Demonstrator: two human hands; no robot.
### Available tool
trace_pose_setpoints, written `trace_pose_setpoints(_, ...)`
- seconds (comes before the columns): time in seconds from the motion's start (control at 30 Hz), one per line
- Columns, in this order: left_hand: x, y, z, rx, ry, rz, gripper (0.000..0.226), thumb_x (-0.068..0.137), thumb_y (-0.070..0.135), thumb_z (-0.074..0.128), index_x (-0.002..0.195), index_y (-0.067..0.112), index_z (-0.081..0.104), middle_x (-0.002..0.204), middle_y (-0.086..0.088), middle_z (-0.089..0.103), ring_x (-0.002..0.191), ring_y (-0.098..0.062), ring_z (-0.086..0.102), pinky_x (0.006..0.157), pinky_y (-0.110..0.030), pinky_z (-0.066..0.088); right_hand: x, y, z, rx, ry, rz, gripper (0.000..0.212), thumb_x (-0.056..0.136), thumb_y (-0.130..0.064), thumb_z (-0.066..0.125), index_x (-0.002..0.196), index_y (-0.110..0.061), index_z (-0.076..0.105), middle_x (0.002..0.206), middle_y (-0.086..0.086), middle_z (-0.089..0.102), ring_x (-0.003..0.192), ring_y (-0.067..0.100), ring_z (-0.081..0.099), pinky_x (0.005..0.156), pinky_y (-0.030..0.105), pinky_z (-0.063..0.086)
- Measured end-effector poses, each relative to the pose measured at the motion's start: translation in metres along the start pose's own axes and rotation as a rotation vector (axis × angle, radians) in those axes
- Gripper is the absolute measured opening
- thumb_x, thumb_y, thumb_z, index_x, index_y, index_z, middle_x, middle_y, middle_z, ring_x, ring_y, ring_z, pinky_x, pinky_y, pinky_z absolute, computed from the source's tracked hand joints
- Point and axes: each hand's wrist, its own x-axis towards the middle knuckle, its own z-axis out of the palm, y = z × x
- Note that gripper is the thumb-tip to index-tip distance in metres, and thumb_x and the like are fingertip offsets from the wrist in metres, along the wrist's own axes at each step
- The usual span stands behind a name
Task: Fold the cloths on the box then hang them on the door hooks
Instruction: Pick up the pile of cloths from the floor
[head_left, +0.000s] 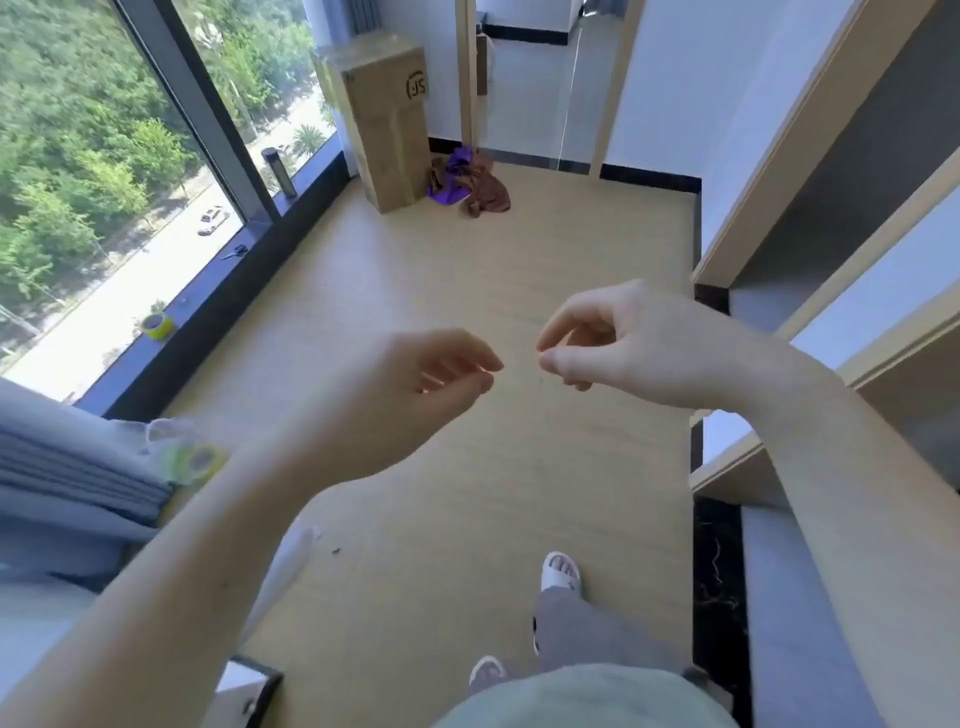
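Bright daylight pours in through the window on the left and washes the pale floor. Shadows are faint. The wide lens bends straight lines at the edges, and the nearby curtain looks soft.

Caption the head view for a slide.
Empty left hand and right hand raised; cloths heaped beside box.

— Hands? Left hand and right hand raised over the floor, fingers loosely curled, holding nothing.
— Cloths? Purple cloth and brown cloth heaped on floor, touching the tall box.
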Motion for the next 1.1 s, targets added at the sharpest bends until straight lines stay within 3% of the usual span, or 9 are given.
trace_pose_setpoints(0.17,0.028,-0.019,0.03,-0.156,-0.007,-0.136,0.016,0.097,0.019,0.065,0.101,0.032,0.072,0.091,0.011,0.075,0.088,-0.003,0.069,0.076,-0.01,0.051,0.026,0.04,0.006,0.078,0.001,0.088,0.012,0.094,-0.042,0.069,0.102,-0.033,0.071,0.084,-0.011,0.075,0.085,0.005,0.07,0.075,0.026,0.052)
trace_pose_setpoints(0.4,0.094,-0.021,0.047,-0.177,-0.011,-0.224,0.017,0.098,0.018,0.065,0.1,0.033,0.071,0.093,0.009,0.074,0.088,-0.006,0.069,0.074,-0.014,0.052,0.076,0.099,-0.017,0.094,-0.085,0.167,0.019,0.091,-0.047,0.071,0.107,-0.036,0.07,0.089,-0.017,0.072,0.088,0.001,0.066,0.074,0.023,0.047)
trace_pose_setpoints(0.53,0.134,-0.018,0.057,-0.146,-0.015,-0.258,0.014,0.097,0.025,0.065,0.102,0.037,0.069,0.098,0.008,0.073,0.089,-0.005,0.068,0.08,-0.02,0.055,0.104,0.124,-0.042,0.061,-0.095,0.169,0.026,0.091,-0.048,0.071,0.113,-0.034,0.069,0.097,-0.02,0.068,0.091,-0.001,0.064,0.075,0.022,0.047)
trace_pose_setpoints(0.7,0.166,-0.015,0.066,-0.118,-0.174,-0.349,0.015,0.093,0.041,0.067,0.107,0.047,0.065,0.101,0.016,0.072,0.095,-0.001,0.068,0.09,-0.039,0.058,0.128,0.141,-0.069,0.062,-0.13,0.162,0.031,0.091,-0.049,0.071,0.118,-0.034,0.066,0.101,-0.021,0.066,0.095,0.0,0.063,0.082,0.024,0.05)
trace_pose_setpoints(0.8,0.185,-0.012,0.064,-0.099,-0.152,-0.349,0.015,0.094,0.04,0.067,0.107,0.045,0.065,0.095,0.016,0.073,0.092,-0.004,0.07,0.089,-0.043,0.058,0.141,0.148,-0.081,0.073,-0.149,0.157,0.032,0.092,-0.049,0.07,0.119,-0.033,0.065,0.102,-0.021,0.064,0.097,0.001,0.062,0.088,0.027,0.051)
trace_pose_setpoints(0.87,0.2,-0.01,0.062,-0.113,-0.116,-0.336,0.014,0.096,0.034,0.067,0.109,0.04,0.067,0.09,0.013,0.075,0.088,-0.005,0.07,0.088,-0.039,0.058,0.153,0.152,-0.086,0.067,-0.158,0.156,0.031,0.091,-0.05,0.07,0.117,-0.033,0.067,0.103,-0.022,0.065,0.099,0.002,0.062,0.093,0.031,0.052)
trace_pose_setpoints(0.97,0.223,-0.013,0.055,-0.087,-0.063,-0.328,0.013,0.097,0.031,0.066,0.11,0.035,0.068,0.087,0.012,0.074,0.085,-0.001,0.069,0.079,-0.023,0.055,0.173,0.156,-0.09,0.058,-0.163,0.154,0.026,0.092,-0.049,0.07,0.112,-0.033,0.069,0.103,-0.022,0.066,0.101,0.004,0.063,0.096,0.033,0.052)
trace_pose_setpoints(1.1,0.25,-0.029,0.043,-0.07,-0.052,-0.341,0.013,0.097,0.034,0.065,0.11,0.037,0.068,0.088,0.014,0.073,0.084,0.001,0.067,0.066,-0.009,0.048,0.202,0.16,-0.095,0.08,-0.157,0.156,0.021,0.091,-0.048,0.07,0.107,-0.034,0.069,0.102,-0.021,0.067,0.1,0.003,0.064,0.092,0.031,0.053)
